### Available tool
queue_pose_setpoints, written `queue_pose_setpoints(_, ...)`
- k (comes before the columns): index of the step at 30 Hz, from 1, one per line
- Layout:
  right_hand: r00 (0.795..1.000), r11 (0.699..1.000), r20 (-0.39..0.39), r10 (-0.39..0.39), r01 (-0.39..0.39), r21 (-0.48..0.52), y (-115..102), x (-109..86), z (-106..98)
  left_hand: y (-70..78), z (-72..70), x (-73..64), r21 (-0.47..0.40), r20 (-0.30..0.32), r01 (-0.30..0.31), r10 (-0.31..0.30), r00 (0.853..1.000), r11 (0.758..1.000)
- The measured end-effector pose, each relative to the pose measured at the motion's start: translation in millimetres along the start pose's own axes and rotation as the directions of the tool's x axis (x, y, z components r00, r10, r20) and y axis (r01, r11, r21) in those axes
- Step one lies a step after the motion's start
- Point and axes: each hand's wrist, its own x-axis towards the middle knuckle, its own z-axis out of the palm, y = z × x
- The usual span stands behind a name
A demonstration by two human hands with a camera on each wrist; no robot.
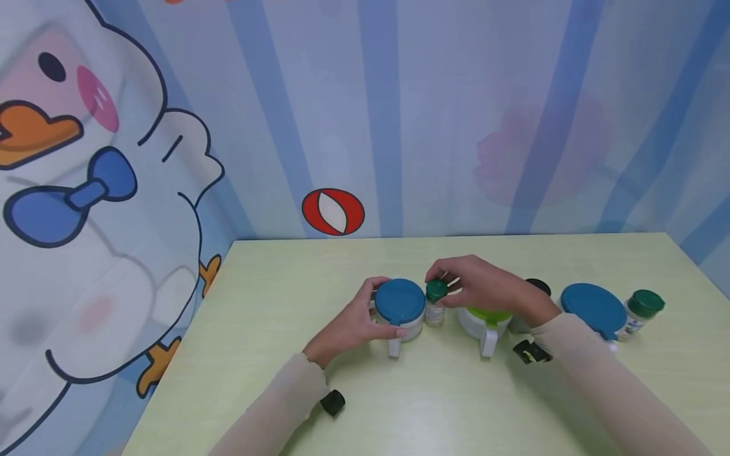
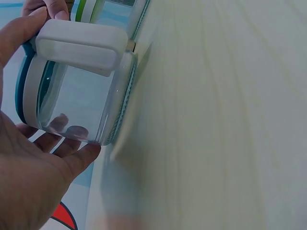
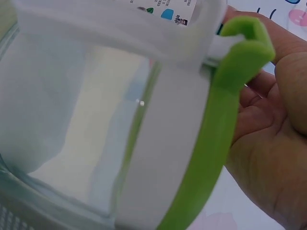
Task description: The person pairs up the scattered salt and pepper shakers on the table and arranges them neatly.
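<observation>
My left hand (image 1: 355, 322) grips a clear jar with a blue flip lid (image 1: 400, 299) and a white handle, thumb on the near side. In the left wrist view its fingers (image 2: 72, 155) curl round the clear wall of that jar (image 2: 84, 96), which looks bare inside. Just right of it, my right hand (image 1: 485, 283) pinches the green cap of a small shaker bottle (image 1: 436, 291), which stands upright close beside the blue-lidded jar. Under the right hand is a similar jar with a lime green lid (image 1: 486, 323); it fills much of the right wrist view and hides most of the bottle.
Behind the right forearm stand a second blue-lidded jar (image 1: 593, 307), a green-capped shaker bottle (image 1: 644, 310) and a black-capped container (image 1: 538, 285), partly covered. All are on a pale wooden table (image 1: 410, 405). A printed cloth wall (image 1: 433, 126) rises at the back and left.
</observation>
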Motion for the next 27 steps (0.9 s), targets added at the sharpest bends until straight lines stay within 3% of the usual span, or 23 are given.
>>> queue_pose_setpoints(19, 1.000, 1.000, -0.017, -0.002, 0.001, -0.026, 0.6, -6.0, 0.5, 0.8, 4.2, 2.0, 0.008, 0.016, -0.001, 0.001, 1.000, 1.000)
queue_pose_setpoints(24, 1.000, 0.999, -0.021, 0.016, -0.017, -0.045, -4.2, -8.5, 1.1, 3.6, 1.9, -0.5, 0.030, -0.003, 0.022, -0.022, 1.000, 0.999)
queue_pose_setpoints(27, 0.999, 0.998, -0.031, 0.024, -0.026, -0.063, -7.4, -11.8, 0.8, 4.0, -1.0, -2.2, 0.021, -0.025, 0.001, -0.001, 1.000, 1.000)
